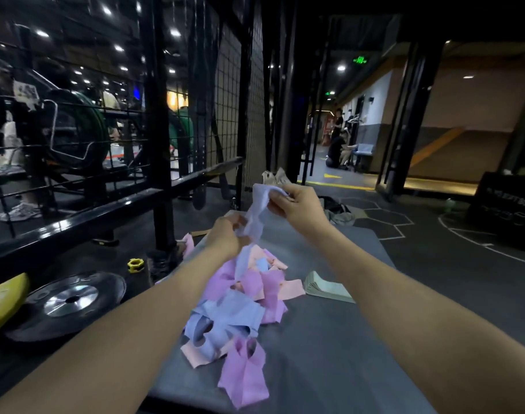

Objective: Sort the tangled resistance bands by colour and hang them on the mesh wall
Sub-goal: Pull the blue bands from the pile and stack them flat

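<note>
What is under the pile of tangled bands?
The pile of bands lies on a grey mat. Whatever sits beneath the bands themselves is covered.

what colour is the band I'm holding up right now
Pale lavender-blue band, clearest in the head view.

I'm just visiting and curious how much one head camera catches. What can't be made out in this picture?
- Head view: how many bands the pile holds; they overlap and hide each other.
- The left hand's fingers are hidden behind the hand's back and the lilac band it holds.
- Where that band ends; it runs down into the pile.
- Whether any band hangs on the mesh wall; too dark.
- The yellow plate is cut by the left edge.
</note>
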`<action>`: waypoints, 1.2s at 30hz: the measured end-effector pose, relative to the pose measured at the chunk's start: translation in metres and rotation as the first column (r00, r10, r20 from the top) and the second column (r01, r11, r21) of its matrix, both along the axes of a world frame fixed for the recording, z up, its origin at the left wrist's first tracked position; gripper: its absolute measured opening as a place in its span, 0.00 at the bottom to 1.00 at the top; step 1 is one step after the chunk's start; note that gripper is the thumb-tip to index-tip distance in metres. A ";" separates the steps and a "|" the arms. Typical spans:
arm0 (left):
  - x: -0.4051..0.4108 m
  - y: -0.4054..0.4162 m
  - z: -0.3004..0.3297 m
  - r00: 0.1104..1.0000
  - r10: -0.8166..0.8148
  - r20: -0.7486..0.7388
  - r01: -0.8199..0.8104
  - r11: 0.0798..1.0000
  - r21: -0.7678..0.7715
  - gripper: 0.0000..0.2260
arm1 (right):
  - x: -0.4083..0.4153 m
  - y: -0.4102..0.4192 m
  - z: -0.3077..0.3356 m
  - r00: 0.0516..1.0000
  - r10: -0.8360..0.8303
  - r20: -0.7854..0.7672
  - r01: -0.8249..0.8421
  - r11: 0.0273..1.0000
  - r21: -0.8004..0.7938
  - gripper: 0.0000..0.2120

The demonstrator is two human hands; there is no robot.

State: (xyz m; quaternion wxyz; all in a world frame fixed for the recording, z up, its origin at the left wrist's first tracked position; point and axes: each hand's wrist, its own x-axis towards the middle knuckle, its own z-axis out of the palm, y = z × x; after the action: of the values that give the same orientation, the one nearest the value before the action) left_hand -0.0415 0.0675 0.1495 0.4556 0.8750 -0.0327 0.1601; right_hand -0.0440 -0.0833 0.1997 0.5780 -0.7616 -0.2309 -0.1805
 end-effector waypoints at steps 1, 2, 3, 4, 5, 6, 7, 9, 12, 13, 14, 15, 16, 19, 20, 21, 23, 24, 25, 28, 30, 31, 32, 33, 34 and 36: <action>-0.001 -0.004 -0.001 1.000 0.006 -0.003 -0.006 1.000 0.008 0.15 | -0.003 -0.008 0.003 1.000 -0.014 0.007 0.014 1.000 0.028 0.09; -0.003 -0.006 -0.004 1.000 0.006 -0.015 -0.005 0.999 0.037 0.13 | -0.006 -0.017 0.005 0.999 -0.047 0.017 0.046 0.998 0.041 0.10; -0.005 -0.008 -0.008 1.000 0.007 -0.030 -0.005 0.997 0.082 0.12 | -0.009 -0.027 0.006 0.997 -0.077 0.016 0.076 0.995 0.059 0.10; -0.007 -0.009 -0.012 0.999 0.014 -0.040 -0.009 0.992 0.128 0.12 | -0.010 -0.038 0.005 0.994 -0.105 -0.006 0.105 0.991 0.083 0.09; -0.009 -0.010 -0.016 0.999 0.021 -0.045 -0.013 0.986 0.166 0.12 | -0.013 -0.047 0.004 0.993 -0.116 -0.033 0.119 0.986 0.120 0.09; -0.011 -0.011 -0.020 0.999 0.026 -0.048 -0.016 0.982 0.188 0.11 | -0.014 -0.057 0.001 0.988 -0.142 -0.060 0.149 0.980 0.134 0.08; -0.014 -0.013 -0.025 0.998 0.026 -0.052 -0.016 0.982 0.187 0.11 | -0.016 -0.067 -0.004 0.982 -0.173 -0.081 0.183 0.974 0.132 0.08; -0.019 -0.016 -0.030 0.998 0.022 -0.050 -0.015 0.990 0.141 0.09 | -0.017 -0.081 -0.016 0.957 -0.262 -0.127 0.273 0.959 0.077 0.09; -0.022 -0.017 -0.030 0.998 0.038 -0.053 -0.037 0.999 0.018 0.08 | -0.019 -0.092 -0.034 0.912 -0.316 -0.261 0.335 0.942 0.029 0.07; -0.023 -0.016 -0.027 0.998 0.041 -0.053 -0.043 0.999 -0.031 0.08 | -0.019 -0.093 -0.039 0.897 -0.328 -0.297 0.349 0.937 0.016 0.08; -0.023 -0.014 -0.023 0.998 0.043 -0.053 -0.047 0.996 -0.070 0.09 | -0.019 -0.092 -0.043 0.881 -0.342 -0.327 0.359 0.933 -0.010 0.10; -0.023 -0.012 -0.018 0.998 0.038 -0.053 -0.043 0.993 -0.107 0.09 | -0.019 -0.090 -0.046 0.874 -0.339 -0.350 0.352 0.936 -0.026 0.11; -0.022 -0.010 -0.014 0.998 0.043 -0.055 -0.050 0.989 -0.141 0.09 | -0.018 -0.087 -0.047 0.865 -0.334 -0.374 0.342 0.938 -0.045 0.12; -0.022 -0.007 -0.003 0.993 -0.014 -0.120 -0.027 0.943 -0.330 0.08 | -0.015 -0.071 -0.052 0.858 -0.344 -0.382 0.303 0.939 -0.165 0.13; -0.022 -0.006 0.000 0.986 -0.070 -0.150 -0.003 0.897 -0.441 0.06 | -0.014 -0.064 -0.052 0.860 -0.350 -0.371 0.280 0.932 -0.230 0.14; -0.024 -0.007 0.004 0.974 -0.133 -0.181 0.017 0.847 -0.531 0.02 | -0.012 -0.058 -0.053 0.869 -0.343 -0.356 0.254 0.928 -0.273 0.14; -0.022 -0.003 0.007 0.957 -0.207 -0.202 0.049 0.804 -0.593 0.08 | -0.005 -0.049 -0.057 0.879 -0.322 -0.352 0.223 0.930 -0.294 0.13; -0.019 -0.001 0.009 0.958 -0.205 -0.202 0.052 0.814 -0.578 0.12 | -0.001 -0.046 -0.059 0.881 -0.317 -0.351 0.222 0.933 -0.285 0.14; -0.017 0.003 0.010 0.962 -0.179 -0.206 0.038 0.834 -0.550 0.15 | 0.003 -0.044 -0.061 0.879 -0.309 -0.362 0.222 0.939 -0.263 0.15; -0.008 0.018 0.008 0.960 -0.109 -0.259 -0.038 0.863 -0.504 0.18 | 0.007 -0.035 -0.067 0.860 -0.252 -0.444 0.200 0.966 -0.163 0.08; -0.004 0.026 0.004 0.950 -0.120 -0.287 -0.036 0.875 -0.482 0.21 | 0.010 -0.028 -0.070 0.849 -0.230 -0.475 0.184 0.973 -0.141 0.06; -0.001 0.029 0.000 0.948 -0.130 -0.291 -0.026 0.879 -0.477 0.23 | 0.013 -0.026 -0.071 0.855 -0.236 -0.462 0.186 0.971 -0.152 0.07; 0.002 0.032 -0.004 0.948 -0.131 -0.289 -0.021 0.883 -0.469 0.24 | 0.016 -0.024 -0.071 0.861 -0.249 -0.443 0.197 0.967 -0.160 0.08; 0.005 0.035 -0.007 0.954 -0.109 -0.280 -0.026 0.898 -0.440 0.24 | 0.021 -0.024 -0.071 0.866 -0.268 -0.422 0.216 0.962 -0.167 0.08; 0.008 0.038 -0.010 0.965 -0.050 -0.258 -0.047 0.932 -0.359 0.23 | 0.023 -0.024 -0.069 0.867 -0.292 -0.404 0.244 0.955 -0.168 0.08; 0.011 0.044 -0.012 0.979 0.154 -0.131 -0.151 0.988 0.034 0.18 | 0.026 -0.029 -0.066 0.859 -0.349 -0.375 0.304 0.936 -0.176 0.08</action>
State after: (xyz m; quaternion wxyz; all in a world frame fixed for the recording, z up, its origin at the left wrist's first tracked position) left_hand -0.0307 0.1112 0.1371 0.4327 0.8891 0.0630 0.1356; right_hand -0.0176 -0.1122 0.1332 0.5308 -0.8410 0.0153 -0.1032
